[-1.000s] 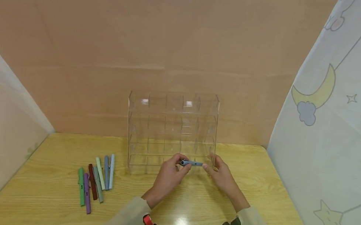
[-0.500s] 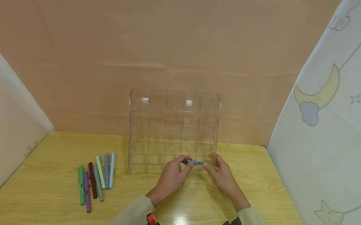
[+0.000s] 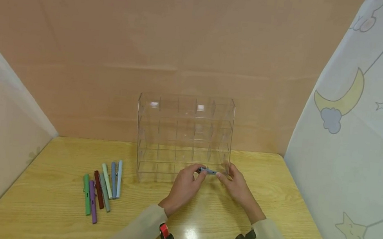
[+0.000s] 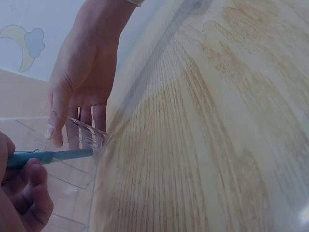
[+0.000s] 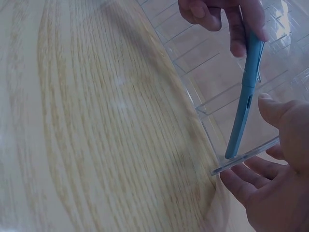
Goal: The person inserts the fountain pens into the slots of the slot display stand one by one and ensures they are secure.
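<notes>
My left hand [image 3: 186, 182] pinches a blue-teal pen [image 5: 244, 104] near its clip end, between thumb and fingers. The pen lies almost level across the lowest row of a clear acrylic display rack [image 3: 186, 115]. In the right wrist view its free end sits right by the rack's side panel [image 5: 251, 153]. My right hand [image 3: 240, 188] holds the rack at its lower right side, with the fingers along the panel's outer face and the thumb [image 5: 275, 108] on the inner side.
Several capped pens lie side by side on the wooden table [image 3: 51, 198] to the left, among them a green pen [image 3: 86, 194], a purple pen [image 3: 93, 202] and a dark red pen [image 3: 99, 190]. Behind the rack hangs an orange-brown cloth [image 3: 193, 37]; a patterned white cloth [image 3: 361, 154] stands at the right.
My left hand has shifted slightly to the right, carrying the pen toward the rack's right side panel. The right hand stays in place at the rack.
</notes>
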Available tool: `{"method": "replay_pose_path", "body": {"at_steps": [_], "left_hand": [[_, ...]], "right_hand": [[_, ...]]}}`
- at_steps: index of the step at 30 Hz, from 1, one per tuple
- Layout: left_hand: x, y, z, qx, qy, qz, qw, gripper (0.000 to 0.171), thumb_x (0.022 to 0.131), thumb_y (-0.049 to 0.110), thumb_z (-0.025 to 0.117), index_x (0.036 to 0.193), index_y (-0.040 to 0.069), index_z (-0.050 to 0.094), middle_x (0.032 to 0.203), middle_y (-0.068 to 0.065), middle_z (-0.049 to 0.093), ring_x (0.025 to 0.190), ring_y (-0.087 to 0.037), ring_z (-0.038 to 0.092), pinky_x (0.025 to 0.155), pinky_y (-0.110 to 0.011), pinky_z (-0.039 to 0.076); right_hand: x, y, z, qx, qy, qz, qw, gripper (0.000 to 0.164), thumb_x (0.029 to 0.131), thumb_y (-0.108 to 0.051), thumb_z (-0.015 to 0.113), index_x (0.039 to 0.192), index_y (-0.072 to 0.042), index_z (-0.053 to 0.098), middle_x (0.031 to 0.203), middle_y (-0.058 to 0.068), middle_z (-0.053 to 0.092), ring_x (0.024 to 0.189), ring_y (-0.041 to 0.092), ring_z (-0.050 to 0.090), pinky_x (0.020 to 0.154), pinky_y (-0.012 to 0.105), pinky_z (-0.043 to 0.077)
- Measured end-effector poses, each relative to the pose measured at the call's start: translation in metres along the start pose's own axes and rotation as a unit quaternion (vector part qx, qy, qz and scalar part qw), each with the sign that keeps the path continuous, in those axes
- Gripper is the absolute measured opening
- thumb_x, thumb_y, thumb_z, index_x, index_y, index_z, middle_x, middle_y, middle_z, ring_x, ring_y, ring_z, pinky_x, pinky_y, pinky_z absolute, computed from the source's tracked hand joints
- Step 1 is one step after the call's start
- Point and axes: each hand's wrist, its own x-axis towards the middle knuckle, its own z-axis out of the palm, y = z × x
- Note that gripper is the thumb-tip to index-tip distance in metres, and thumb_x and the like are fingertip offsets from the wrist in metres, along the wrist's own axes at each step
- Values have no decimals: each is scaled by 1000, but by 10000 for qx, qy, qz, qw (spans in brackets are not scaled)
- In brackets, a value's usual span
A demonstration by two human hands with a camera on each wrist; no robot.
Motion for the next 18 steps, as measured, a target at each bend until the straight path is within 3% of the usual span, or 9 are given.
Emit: {"method": "replay_pose_path", "body": {"at_steps": [8,18], "left_hand": [[2,-4,0,400,178,282,9986,26,110,31,62,121,13,77,102,0,76,76,-7,59,59,-20,44],[1,-4,2,338,181,178,9991,22,107,26,67,120,11,76,102,-2,76,74,-11,59,54,-20,38]], "right_hand": [[2,3,2,-17,55,29,10000,74,110,-32,62,164,5,28,169,27,36,157,50,36,122,64,39],[1,3,2,59,68,25,10000,75,109,-32,63,164,5,28,169,28,36,155,50,39,122,64,40]]}}
